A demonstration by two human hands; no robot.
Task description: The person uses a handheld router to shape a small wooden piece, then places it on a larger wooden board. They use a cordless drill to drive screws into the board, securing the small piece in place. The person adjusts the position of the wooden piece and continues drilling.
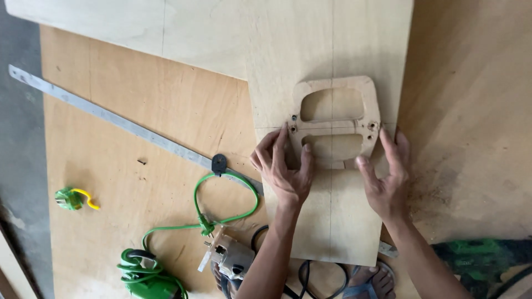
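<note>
Okay, big plywood sheets cover the floor, and on the pale board lying over them sits my template, a thin wooden frame with two rounded windows and a screw at each side. It lies over the pencil lines crossing the board, likely to line it up. My left hand steadies its left edge, fingers spread and flat; my right hand rests open by its right edge. Long steel ruler, green cord, router lie aside.
</note>
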